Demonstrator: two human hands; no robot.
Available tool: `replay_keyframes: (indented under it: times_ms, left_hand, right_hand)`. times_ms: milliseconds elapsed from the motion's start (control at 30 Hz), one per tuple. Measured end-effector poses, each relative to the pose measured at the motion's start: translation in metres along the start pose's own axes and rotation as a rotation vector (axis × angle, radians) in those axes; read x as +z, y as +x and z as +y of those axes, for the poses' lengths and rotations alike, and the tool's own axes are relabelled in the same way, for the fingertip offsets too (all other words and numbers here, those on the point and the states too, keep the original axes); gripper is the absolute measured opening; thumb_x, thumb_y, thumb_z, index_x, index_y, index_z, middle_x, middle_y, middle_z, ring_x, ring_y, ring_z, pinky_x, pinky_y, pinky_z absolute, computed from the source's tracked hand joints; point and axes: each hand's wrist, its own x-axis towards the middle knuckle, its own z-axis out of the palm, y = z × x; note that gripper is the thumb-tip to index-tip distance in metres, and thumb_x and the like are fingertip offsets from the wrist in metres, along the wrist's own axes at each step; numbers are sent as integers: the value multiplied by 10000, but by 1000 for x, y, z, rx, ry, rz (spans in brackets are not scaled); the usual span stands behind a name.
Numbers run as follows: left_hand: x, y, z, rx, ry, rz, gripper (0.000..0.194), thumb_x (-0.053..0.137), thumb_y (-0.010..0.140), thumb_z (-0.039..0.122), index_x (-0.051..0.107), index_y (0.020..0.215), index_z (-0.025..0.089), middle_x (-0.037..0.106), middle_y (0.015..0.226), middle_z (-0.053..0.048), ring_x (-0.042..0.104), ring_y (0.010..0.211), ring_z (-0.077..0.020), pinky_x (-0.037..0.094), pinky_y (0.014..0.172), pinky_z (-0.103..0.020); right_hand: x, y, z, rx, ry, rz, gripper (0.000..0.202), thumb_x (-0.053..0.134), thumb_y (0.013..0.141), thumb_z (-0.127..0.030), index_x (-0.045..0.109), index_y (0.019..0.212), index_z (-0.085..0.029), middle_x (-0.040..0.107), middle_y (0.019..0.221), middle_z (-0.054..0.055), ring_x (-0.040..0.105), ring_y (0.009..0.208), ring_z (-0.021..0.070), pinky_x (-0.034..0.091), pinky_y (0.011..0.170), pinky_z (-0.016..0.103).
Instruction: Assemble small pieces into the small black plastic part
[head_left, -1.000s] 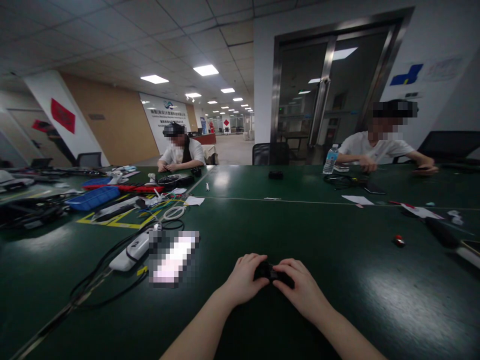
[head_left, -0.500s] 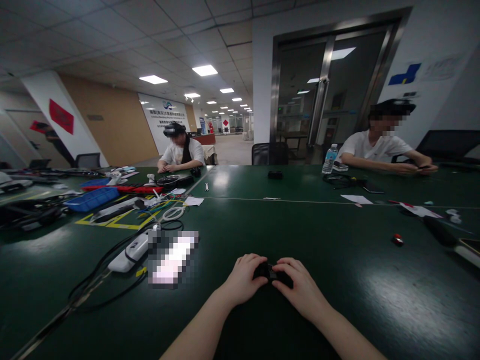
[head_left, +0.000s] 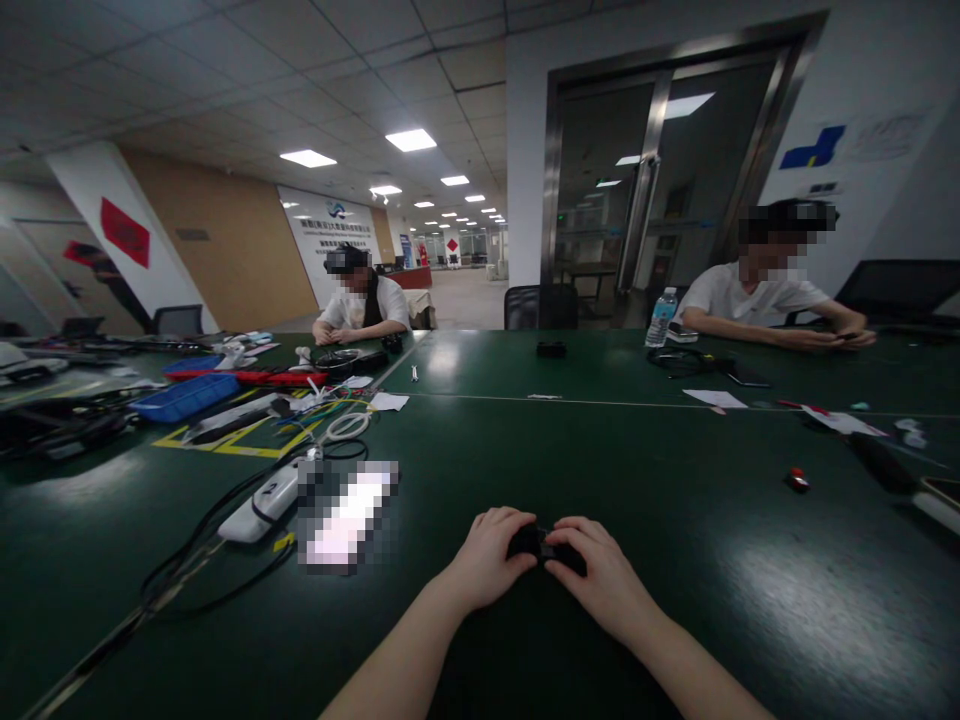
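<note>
My left hand (head_left: 489,556) and my right hand (head_left: 604,572) rest low over the green table (head_left: 660,450), facing each other. Between them is a small dark black object (head_left: 543,546), its kind unclear in the dim light. Fingers and thumb of the left hand close round its left part, while those of the right hand close round its right part. Most of the object is hidden by the fingers; only a narrow middle section shows between them.
To the left lie a white power strip (head_left: 262,500), a pixelated bright-screened device (head_left: 349,520), cables and blue trays (head_left: 186,398). Farther off are a small black item (head_left: 551,349) and a water bottle (head_left: 661,318). A red item (head_left: 798,480) lies right. Two people sit across the table.
Both hands stay in the same place on the black object. The view has shifted very slightly.
</note>
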Motion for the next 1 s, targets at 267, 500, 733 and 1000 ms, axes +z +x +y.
replay_keyframes:
  times_ms: [267, 500, 733, 1000]
  left_hand:
    - [-2, -1, 2, -24, -22, -18, 479, 595, 793, 238, 465, 1254, 257, 508, 1238, -37, 433, 1161, -232, 306, 1007, -385]
    - [0, -2, -2, -44, -35, -14, 550, 646, 759, 286, 450, 1272, 253, 470, 1280, -50, 409, 1183, -252, 320, 1002, -385]
    - [5, 1, -4, -18, -18, 29, 467, 669, 740, 248, 516, 1181, 230, 512, 1219, -50, 453, 1130, -238, 338, 981, -376]
    - [3, -1, -5, -3, -30, 23, 519, 660, 753, 268, 460, 1232, 264, 494, 1238, -35, 431, 1153, -238, 328, 982, -375]
  right_hand:
    - [-1, -2, -1, 2, 20, 5, 182, 588, 782, -284, 633, 958, -280, 576, 1122, 21, 504, 1090, 236, 406, 924, 398]
    - [0, -2, 0, 10, 12, 4, 179, 593, 773, -273, 633, 947, -281, 575, 1121, 21, 505, 1081, 233, 402, 920, 397]
    - [4, 0, 6, -38, 10, 24, 168, 599, 761, -256, 630, 925, -276, 596, 1079, 23, 524, 1047, 236, 393, 912, 406]
    - [2, -1, 3, 3, 45, 6, 187, 605, 761, -276, 640, 944, -299, 584, 1114, 7, 514, 1067, 236, 387, 914, 416]
